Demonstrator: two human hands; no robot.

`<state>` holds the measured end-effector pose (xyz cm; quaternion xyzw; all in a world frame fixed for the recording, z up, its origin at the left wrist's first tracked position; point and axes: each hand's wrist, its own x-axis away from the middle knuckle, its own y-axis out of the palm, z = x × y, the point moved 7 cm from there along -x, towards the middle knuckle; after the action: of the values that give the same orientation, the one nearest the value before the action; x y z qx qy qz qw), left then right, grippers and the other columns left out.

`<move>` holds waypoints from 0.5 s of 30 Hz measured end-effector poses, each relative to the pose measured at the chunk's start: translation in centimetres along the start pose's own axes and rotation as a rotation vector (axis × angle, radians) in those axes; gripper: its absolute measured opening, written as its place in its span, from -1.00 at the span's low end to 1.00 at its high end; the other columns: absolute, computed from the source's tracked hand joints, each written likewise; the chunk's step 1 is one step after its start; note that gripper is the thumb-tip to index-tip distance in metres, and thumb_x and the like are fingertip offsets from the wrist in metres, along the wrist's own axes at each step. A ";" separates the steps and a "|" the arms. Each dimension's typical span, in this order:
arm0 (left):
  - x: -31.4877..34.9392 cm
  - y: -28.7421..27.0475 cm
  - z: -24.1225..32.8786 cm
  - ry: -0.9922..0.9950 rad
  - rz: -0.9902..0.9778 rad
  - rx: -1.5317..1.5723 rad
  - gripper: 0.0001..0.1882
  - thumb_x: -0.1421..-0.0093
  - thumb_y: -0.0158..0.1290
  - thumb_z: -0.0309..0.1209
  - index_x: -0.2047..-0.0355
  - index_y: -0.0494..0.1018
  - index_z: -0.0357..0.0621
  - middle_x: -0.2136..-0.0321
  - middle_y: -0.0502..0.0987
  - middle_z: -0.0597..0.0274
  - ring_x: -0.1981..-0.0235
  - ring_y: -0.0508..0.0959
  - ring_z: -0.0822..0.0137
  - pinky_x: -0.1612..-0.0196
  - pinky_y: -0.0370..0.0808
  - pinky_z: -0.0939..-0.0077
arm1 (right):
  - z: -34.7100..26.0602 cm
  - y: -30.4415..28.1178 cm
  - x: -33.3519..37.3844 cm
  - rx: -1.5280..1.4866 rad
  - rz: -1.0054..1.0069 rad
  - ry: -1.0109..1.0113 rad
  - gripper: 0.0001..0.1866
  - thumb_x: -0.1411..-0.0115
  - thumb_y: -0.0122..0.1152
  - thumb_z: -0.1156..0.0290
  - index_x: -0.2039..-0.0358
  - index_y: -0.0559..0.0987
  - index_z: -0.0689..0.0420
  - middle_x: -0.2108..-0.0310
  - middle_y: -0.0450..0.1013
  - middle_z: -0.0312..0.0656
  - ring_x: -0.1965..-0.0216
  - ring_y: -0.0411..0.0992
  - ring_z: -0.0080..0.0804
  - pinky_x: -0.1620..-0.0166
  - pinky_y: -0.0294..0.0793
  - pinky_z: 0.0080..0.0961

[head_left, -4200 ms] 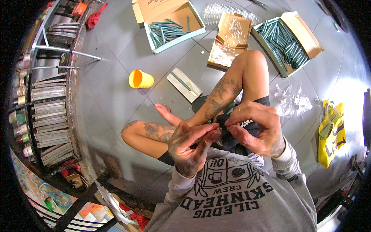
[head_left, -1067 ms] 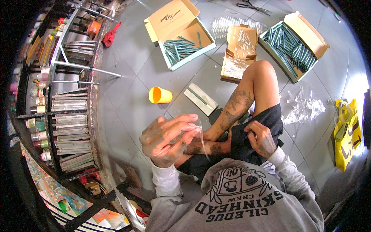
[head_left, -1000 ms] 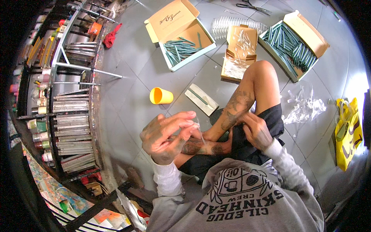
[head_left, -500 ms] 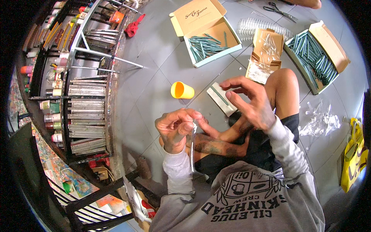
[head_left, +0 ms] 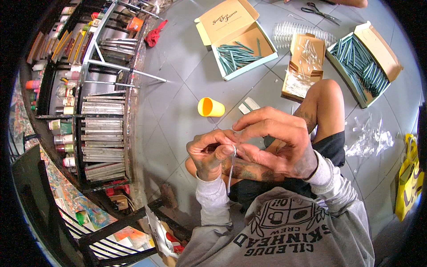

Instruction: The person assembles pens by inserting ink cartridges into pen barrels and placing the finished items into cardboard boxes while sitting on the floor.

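A narrow strip of clear plastic [head_left: 231, 173] hangs down from the fingertips of my left hand [head_left: 209, 153], its upper end pinched between thumb and forefinger. My right hand [head_left: 282, 144] has come up against it, thumb and fingers curled in at the same upper end; the exact contact of its fingertips is partly hidden. Beyond my right hand, a white block [head_left: 248, 105] with a dark green stripe shows only in part. On the floor ahead, a yellow cup [head_left: 211, 107] lies on its side, its mouth toward the left.
Ahead, an open box [head_left: 268, 52] holds dark green pens; another pen box [head_left: 361, 103] stands far right. Between them are a cardboard tray [head_left: 297, 92] of small white pieces and a clear plastic rack [head_left: 284, 33]. Scissors [head_left: 322, 13], crumpled plastic [head_left: 369, 140], a yellow bag [head_left: 407, 178] and a shelf [head_left: 80, 111] surround me.
My right hand has moved left and down to meet my left hand at the strip's upper end, now covering much of the white block. My left hand has shifted slightly right.
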<state>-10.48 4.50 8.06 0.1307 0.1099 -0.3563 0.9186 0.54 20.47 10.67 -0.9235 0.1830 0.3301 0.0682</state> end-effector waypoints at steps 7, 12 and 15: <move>0.5 0.3 0.0 -0.004 0.075 0.111 -0.77 -0.10 0.38 -0.46 0.36 0.57 -0.36 0.35 0.63 -0.14 0.37 0.64 0.18 0.23 0.64 0.30 | -1.6 0.1 0.3 0.082 0.054 -0.100 -0.83 -0.03 0.42 0.55 0.32 0.65 0.18 0.20 0.58 -0.06 0.22 0.56 -0.24 0.20 0.53 -0.39; 0.7 0.5 -0.1 0.046 0.124 0.137 -0.77 -0.13 0.36 -0.45 0.33 0.56 -0.36 0.31 0.62 -0.14 0.34 0.62 0.22 0.31 0.62 0.37 | -2.4 0.7 1.3 0.146 0.106 -0.148 -0.78 0.02 0.44 0.57 0.30 0.68 0.16 0.24 0.56 -0.12 0.31 0.56 -0.30 0.34 0.53 -0.49; 0.9 0.3 -0.1 0.067 0.160 0.126 -0.77 -0.13 0.36 -0.45 0.33 0.56 -0.36 0.31 0.62 -0.12 0.32 0.61 0.23 0.31 0.62 0.38 | -2.6 1.0 1.7 0.175 0.157 -0.215 -0.82 -0.01 0.39 0.54 0.31 0.67 0.17 0.24 0.56 -0.12 0.37 0.56 -0.28 0.37 0.54 -0.42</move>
<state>-9.63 4.23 7.72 0.2082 0.1072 -0.2833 0.9300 2.84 18.38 11.58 -0.8562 0.2746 0.4140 0.1416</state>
